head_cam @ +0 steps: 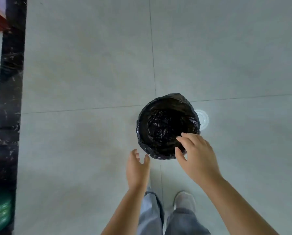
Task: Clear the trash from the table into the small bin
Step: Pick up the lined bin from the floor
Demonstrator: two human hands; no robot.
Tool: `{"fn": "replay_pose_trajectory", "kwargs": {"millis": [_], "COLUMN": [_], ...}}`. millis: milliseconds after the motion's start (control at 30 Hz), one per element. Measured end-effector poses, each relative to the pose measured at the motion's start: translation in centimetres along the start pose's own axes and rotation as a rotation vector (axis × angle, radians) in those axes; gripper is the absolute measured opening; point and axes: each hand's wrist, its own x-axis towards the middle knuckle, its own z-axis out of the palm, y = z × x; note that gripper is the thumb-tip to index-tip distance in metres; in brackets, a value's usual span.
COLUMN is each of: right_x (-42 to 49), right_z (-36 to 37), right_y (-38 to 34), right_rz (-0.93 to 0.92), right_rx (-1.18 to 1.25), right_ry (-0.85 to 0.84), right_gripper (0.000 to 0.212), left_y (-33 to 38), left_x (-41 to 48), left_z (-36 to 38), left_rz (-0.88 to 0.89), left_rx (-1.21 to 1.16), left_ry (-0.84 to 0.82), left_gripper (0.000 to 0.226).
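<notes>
black plastic liner all crinkled up inside the small bin, which sits on the pale grey tiled floor right about where the tile seams cross. looking straight down into it, can't make out anything in there except the shiny bag folds, too dark to tell.

right hand is over the near right rim of the bin, fingers spread and loosely curled, fingertips over the liner edge. whether it's actually touching the bag i can't tell, but the grip is open and nothing is in it. left hand is just beside the bin's near edge, palm turned inward, fingers relaxed and apart, also empty, not touching the bin.

some clear round plastic thing, looks like a cup lid, lies on the floor just beside the bin on its far right side, partly tucked behind it.

down below you can see grey trousers and a light shoe. dark speckled strip runs along the left edge, with something green at the bottom left corner.
</notes>
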Motion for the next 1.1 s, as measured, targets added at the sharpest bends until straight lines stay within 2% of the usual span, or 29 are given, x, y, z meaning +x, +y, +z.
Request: {"fn": "replay_pose_trajectory", "kwargs": {"millis": [100,200,300,467,700,967,1100], "right_x": [1.2,1.8,2.4,3.1,4.5,4.1,3.1], "right_z": [3.2,5.5,6.4,6.4,3.7,-2.1,-6.6], "right_y": [1.0,2.0,2.6,2.9,2.3,0.9,-0.7], "right_rz": [-0.029,-0.032,-0.023,0.009,0.052,0.096,0.125], "right_rx": [-0.016,-0.020,-0.029,0.001,0.043,0.056,0.065], "right_ry": [0.026,-0.002,0.003,0.005,-0.008,-0.022,-0.009], "right_gripper": [0.027,0.026,0.025,0.026,0.027,0.029,0.029], "left_y": [-1.4,-2.1,-2.2,-1.9,0.2,4.9,7.9], "left_x": [2.1,3.4,4.7,5.8,6.4,2.2,-0.7], "left_z": [2.6,4.7,6.0,6.5,5.8,2.8,-2.2], "left_rz": [-0.094,-0.173,-0.206,-0.315,-0.427,-0.308,-0.235], "left_rx": [-0.130,-0.310,-0.395,-0.553,-0.543,-0.439,-0.297], "left_ry": [0.017,0.039,0.067,0.104,-0.038,0.014,0.047], "left_gripper": [0.045,0.026,0.009,0.004,0.012,0.008,0.025]}}
